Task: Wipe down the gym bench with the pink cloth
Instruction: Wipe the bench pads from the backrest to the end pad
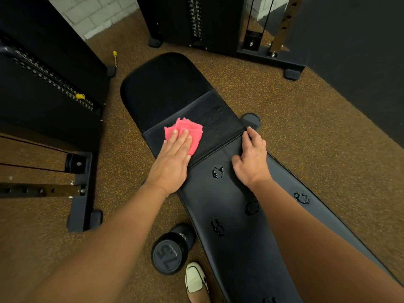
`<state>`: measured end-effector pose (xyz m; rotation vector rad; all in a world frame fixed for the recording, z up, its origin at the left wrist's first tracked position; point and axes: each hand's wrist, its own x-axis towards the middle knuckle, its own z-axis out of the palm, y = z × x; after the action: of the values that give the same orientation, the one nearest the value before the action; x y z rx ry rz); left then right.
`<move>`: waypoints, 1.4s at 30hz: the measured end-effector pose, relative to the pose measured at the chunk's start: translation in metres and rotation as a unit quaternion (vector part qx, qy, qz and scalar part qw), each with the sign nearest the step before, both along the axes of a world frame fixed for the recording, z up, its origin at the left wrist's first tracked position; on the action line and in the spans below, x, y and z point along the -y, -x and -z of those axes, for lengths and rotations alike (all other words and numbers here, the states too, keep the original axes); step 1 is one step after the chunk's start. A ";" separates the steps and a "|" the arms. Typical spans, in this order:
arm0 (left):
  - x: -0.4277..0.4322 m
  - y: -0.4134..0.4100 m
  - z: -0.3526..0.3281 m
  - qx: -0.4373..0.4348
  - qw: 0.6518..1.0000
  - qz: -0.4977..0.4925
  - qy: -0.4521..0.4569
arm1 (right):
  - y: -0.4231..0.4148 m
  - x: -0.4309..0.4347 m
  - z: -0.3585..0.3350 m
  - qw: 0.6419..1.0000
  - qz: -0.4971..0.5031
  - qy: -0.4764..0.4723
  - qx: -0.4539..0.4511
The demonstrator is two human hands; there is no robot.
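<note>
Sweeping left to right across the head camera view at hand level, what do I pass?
yellow pin in the weight stack, left hand pressing the pink cloth, right hand resting on the gym bench, dark wall.

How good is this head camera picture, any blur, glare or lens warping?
Head view: the pink cloth and left hand are sharp; the wide lens bows the bench and the machine frames near the edges; a faint sheen lies on the near pad, no harsh glare; the far pad is slightly soft and too dark for texture.
</note>
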<state>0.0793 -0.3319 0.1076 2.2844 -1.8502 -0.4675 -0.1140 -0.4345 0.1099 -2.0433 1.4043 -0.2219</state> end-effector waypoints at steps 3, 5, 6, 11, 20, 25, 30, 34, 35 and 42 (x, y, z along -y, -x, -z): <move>0.004 0.017 0.005 0.007 0.995 -0.098 0.017 | 0.000 0.000 -0.001 1.000 -0.003 0.001 0.003; 0.004 0.017 0.008 0.003 0.994 -0.102 0.026 | 0.000 0.001 -0.001 1.000 -0.002 0.002 0.002; 0.004 0.015 0.009 0.000 0.995 -0.093 0.032 | 0.001 0.001 0.000 1.000 -0.001 0.002 -0.001; 0.005 0.017 0.009 -0.063 0.989 -0.119 0.068 | 0.000 0.002 0.002 1.000 0.002 -0.010 0.000; -0.001 0.033 -0.019 -0.260 0.926 -0.226 0.156 | -0.029 -0.018 -0.012 0.992 0.012 0.076 0.101; -0.014 0.053 -0.018 -0.294 0.911 -0.213 0.194 | -0.049 -0.041 -0.040 0.958 0.046 -0.170 0.225; -0.027 0.067 -0.021 -0.335 0.893 -0.214 0.211 | -0.054 -0.057 -0.048 0.838 0.173 -0.355 0.377; -0.033 0.072 -0.025 -0.343 0.895 -0.197 0.205 | -0.051 -0.058 -0.055 0.786 0.213 -0.394 0.427; -0.034 0.072 -0.025 -0.345 0.891 -0.200 0.215 | -0.051 -0.058 -0.055 0.789 0.210 -0.391 0.425; -0.029 0.077 -0.042 -0.445 0.782 -0.383 0.208 | -0.043 -0.063 -0.058 0.884 0.140 -0.261 0.363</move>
<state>0.0020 -0.3029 0.1494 1.7651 -0.4417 -0.7138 -0.0715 -0.3718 0.1683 -1.1229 1.0980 -0.5908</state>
